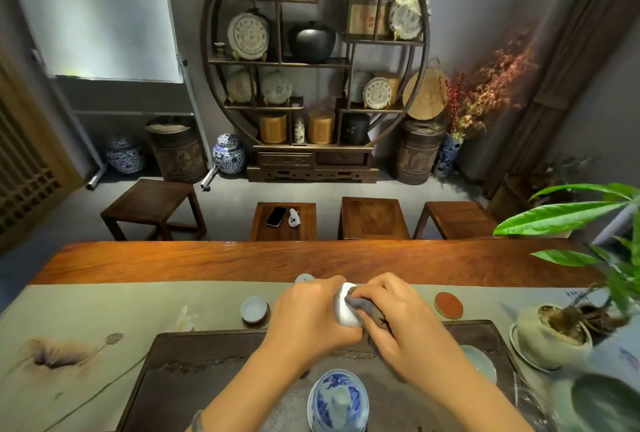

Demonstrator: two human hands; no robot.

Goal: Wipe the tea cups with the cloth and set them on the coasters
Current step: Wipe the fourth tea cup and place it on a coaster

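Observation:
My left hand (308,314) grips a pale tea cup (344,307) above the far edge of the dark tea tray (194,362). My right hand (398,314) pinches a grey cloth (367,307) and presses it against the cup's rim. Another pale cup (254,308) stands on a brown coaster (258,323) to the left. A third cup (304,278) peeks out behind my left hand; what it stands on is hidden. A red coaster (449,305) lies bare on the right.
A blue-and-white lidded bowl (337,400) stands on the tray near me. A celadon dish (479,360) lies at the tray's right edge. A potted plant (554,331) and a dark bowl (606,400) crowd the right. The runner (104,310) covers the wooden table.

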